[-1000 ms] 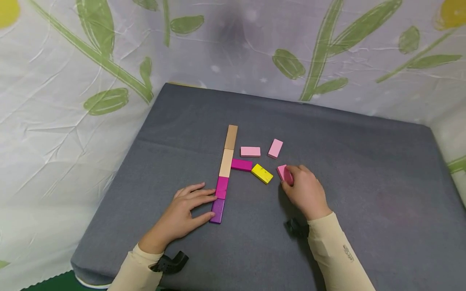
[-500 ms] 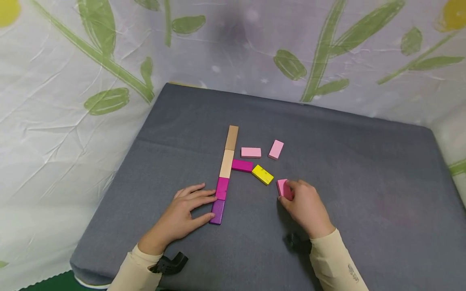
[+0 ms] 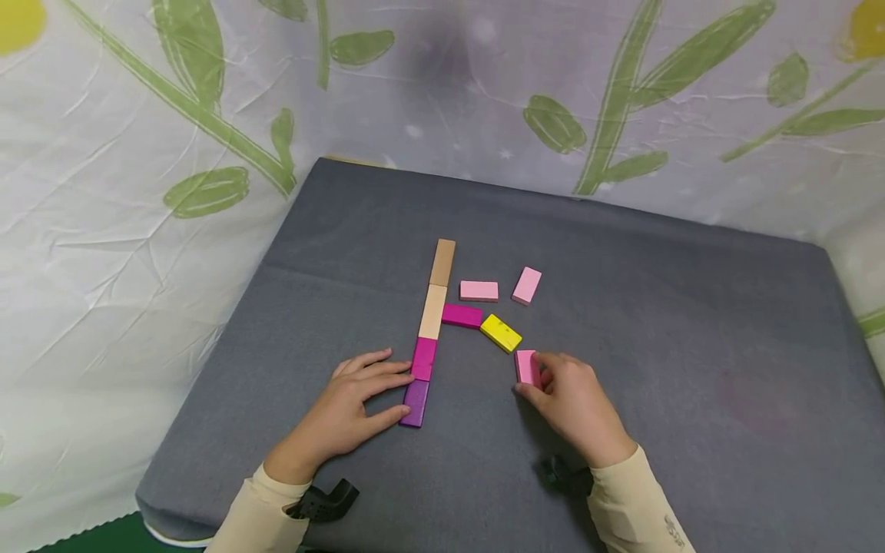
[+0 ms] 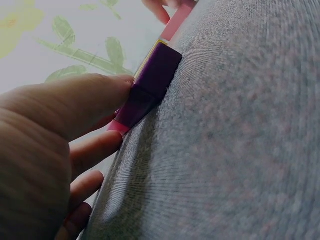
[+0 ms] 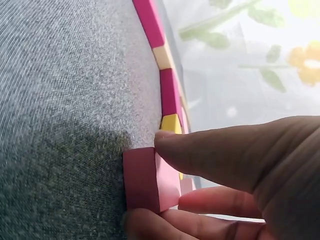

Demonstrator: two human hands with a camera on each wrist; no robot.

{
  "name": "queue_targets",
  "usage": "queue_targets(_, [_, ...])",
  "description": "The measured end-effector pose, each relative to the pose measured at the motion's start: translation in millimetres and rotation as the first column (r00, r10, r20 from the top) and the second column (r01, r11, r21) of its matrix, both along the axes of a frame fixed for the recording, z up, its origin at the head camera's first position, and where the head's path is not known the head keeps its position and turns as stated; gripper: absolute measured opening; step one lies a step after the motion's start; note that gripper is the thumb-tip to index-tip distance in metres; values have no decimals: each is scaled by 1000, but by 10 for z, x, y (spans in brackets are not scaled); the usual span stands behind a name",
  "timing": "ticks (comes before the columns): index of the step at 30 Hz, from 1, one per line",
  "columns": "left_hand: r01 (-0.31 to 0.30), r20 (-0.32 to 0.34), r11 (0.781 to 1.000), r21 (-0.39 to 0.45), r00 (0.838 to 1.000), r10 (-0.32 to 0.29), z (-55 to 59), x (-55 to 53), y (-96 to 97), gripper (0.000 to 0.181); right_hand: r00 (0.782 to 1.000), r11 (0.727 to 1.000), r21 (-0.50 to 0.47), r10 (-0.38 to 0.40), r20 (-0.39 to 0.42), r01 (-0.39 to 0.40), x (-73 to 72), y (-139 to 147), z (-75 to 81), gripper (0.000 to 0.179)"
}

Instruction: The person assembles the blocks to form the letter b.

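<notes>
With the thumb and fingers of my right hand [image 3: 577, 399] I pinch a pink block [image 3: 527, 367], which lies on the cloth just below the yellow block [image 3: 501, 332]. In the right wrist view the thumb rests on the edge of this pink block [image 5: 141, 180]. My left hand [image 3: 342, 411] lies with fingers spread and fairly straight, touching the left side of a purple block [image 3: 415, 403] and a magenta block [image 3: 424, 359]. These two form the near end of a straight row, continued by a cream block [image 3: 432, 311] and a tan block [image 3: 442, 263].
Another magenta block [image 3: 462, 315] branches rightward from the row, its far end meeting the yellow block. Two loose pink blocks lie behind, one crosswise [image 3: 478, 291] and one tilted [image 3: 527, 286]. Everything sits on a grey cloth-covered table [image 3: 691, 346] before a leaf-patterned curtain [image 3: 470, 115].
My right hand has drawn the pink block toward me, then slightly left, turning it from slanted to nearly straight. The left hand and the other blocks have stayed in place.
</notes>
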State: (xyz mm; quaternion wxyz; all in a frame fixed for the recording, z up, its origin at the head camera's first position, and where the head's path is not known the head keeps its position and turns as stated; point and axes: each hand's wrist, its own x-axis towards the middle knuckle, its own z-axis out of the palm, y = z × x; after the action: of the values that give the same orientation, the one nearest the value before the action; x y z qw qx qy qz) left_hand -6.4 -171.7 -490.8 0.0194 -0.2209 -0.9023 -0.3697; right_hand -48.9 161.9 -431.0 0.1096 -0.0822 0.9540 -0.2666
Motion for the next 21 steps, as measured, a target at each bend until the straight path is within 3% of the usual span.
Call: queue_targets(21, [-2,15,1000,-7,1000,2,2,5,7,44,999,997,-78,-21,-29,19,20,-20,-58,38])
